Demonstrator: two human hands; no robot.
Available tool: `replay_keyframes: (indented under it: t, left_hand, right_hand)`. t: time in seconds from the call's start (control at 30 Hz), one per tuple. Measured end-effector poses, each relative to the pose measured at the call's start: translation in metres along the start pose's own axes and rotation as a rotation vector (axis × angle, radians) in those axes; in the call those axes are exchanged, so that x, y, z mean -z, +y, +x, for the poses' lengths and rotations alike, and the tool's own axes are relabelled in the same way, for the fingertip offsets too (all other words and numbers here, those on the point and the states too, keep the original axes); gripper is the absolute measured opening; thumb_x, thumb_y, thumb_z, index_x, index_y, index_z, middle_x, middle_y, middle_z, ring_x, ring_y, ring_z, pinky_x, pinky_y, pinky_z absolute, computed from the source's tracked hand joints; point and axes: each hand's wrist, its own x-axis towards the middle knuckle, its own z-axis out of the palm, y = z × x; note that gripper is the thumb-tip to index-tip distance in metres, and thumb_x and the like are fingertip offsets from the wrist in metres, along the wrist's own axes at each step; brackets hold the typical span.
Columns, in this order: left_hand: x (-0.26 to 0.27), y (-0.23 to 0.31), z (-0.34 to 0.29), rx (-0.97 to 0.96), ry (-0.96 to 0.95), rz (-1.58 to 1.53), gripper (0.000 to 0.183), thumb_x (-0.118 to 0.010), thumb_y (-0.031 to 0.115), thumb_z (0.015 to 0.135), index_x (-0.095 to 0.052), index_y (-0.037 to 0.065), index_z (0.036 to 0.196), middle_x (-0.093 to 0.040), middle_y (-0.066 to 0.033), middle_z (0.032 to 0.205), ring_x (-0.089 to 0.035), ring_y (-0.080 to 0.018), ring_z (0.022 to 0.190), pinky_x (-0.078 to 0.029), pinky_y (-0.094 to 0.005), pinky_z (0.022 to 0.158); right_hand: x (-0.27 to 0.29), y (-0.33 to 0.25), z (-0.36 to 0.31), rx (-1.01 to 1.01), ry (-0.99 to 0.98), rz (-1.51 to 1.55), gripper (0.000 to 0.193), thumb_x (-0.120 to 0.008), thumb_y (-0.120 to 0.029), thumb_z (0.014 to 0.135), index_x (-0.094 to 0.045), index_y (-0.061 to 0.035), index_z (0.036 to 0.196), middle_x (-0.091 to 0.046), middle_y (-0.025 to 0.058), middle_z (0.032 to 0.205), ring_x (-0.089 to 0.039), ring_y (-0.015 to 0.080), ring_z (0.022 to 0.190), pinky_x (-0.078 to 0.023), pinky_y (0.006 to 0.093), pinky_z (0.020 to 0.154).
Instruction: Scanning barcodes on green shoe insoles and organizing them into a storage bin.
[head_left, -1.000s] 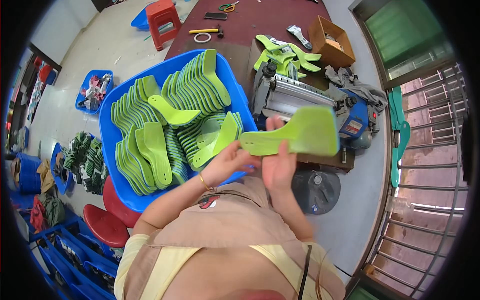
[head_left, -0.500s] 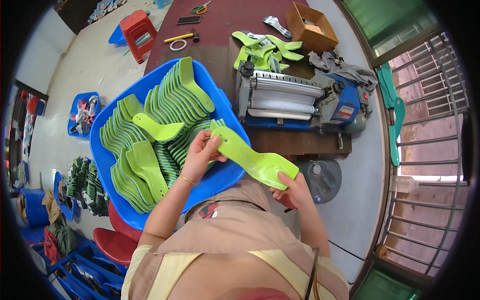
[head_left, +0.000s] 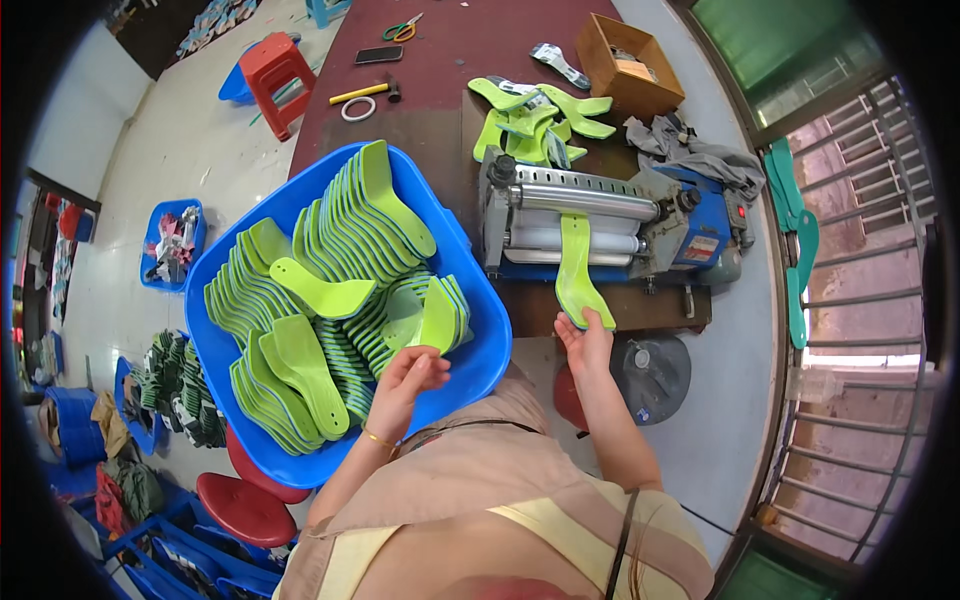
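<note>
My right hand [head_left: 585,345] pinches the wide lower end of a curved green insole [head_left: 575,270]. The insole's narrow end, with small holes, lies against the white roller of a blue and grey roller machine [head_left: 580,190]. My left hand [head_left: 408,385] is over the near right side of a big blue basin [head_left: 490,370], its fingers loosely bent and the thumb apart. Just beyond its fingertips stands a green insole [head_left: 438,315] in a stack; whether they touch is unclear. Rows of stacked green insoles [head_left: 370,215] fill the basin, and one loose insole [head_left: 320,290] lies on top.
Behind the machine lie a pile of green insoles [head_left: 535,120], a wooden box [head_left: 630,65] and a grey cloth [head_left: 690,150]. A hammer [head_left: 365,93], tape ring [head_left: 358,110], phone [head_left: 379,55] and scissors [head_left: 405,28] rest on the table. Red stools [head_left: 245,508] stand at lower left.
My left hand has let go of the insole and moved down by the basin's near right side. My right hand has brought the insole's narrow end forward to the machine's rollers.
</note>
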Motion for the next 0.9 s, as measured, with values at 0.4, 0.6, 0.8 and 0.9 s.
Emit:
replay_keyframes:
  t: [0.4, 0.6, 0.8, 0.9]
  left_hand:
    - [0.009, 0.015, 0.000, -0.096, 0.167, -0.077, 0.021, -0.048, 0.021, 0.096, -0.054, 0.003, 0.106, -0.062, -0.0075, 0.092, -0.060, -0.0146, 0.083, -0.049, -0.0281, 0.076]
    - [-0.003, -0.005, 0.007, -0.022, 0.052, 0.009, 0.022, -0.050, 0.023, 0.095, -0.055, 0.004, 0.104, -0.062, -0.0072, 0.090, -0.058, -0.0130, 0.080, -0.047, -0.0262, 0.074]
    - [-0.083, -0.021, 0.030, 0.049, -0.293, 0.178, 0.038, -0.044, 0.033, 0.097, -0.052, 0.002, 0.117, -0.059, -0.0086, 0.106, -0.056, -0.0151, 0.094, -0.046, -0.0291, 0.083]
    - [-0.121, -0.052, 0.069, 0.210, -0.279, 0.022, 0.045, -0.038, 0.041, 0.097, -0.050, 0.005, 0.120, -0.056, -0.0085, 0.114, -0.054, -0.0172, 0.103, -0.043, -0.0336, 0.090]
  right_hand:
    - [-0.012, -0.004, 0.001, 0.044, 0.081, -0.041, 0.029, -0.049, -0.007, 0.086, -0.048, 0.0039, 0.113, -0.059, 0.0178, 0.096, -0.064, 0.0302, 0.078, -0.058, 0.0389, 0.067]
    - [-0.028, -0.065, -0.017, 0.313, -0.126, -0.101, 0.027, -0.055, -0.018, 0.088, -0.052, 0.0025, 0.105, -0.063, 0.0136, 0.084, -0.065, 0.0218, 0.065, -0.057, 0.0338, 0.058]
    - [-0.028, -0.058, -0.023, 0.077, -0.290, -0.110, 0.032, -0.058, -0.020, 0.088, -0.051, 0.0026, 0.110, -0.063, 0.0138, 0.094, -0.067, 0.0244, 0.077, -0.058, 0.0369, 0.066]
    - [-0.013, -0.035, -0.017, -0.027, -0.284, -0.078, 0.034, -0.057, -0.019, 0.089, -0.049, -0.0024, 0.117, -0.062, 0.0133, 0.100, -0.066, 0.0268, 0.083, -0.057, 0.0372, 0.069]
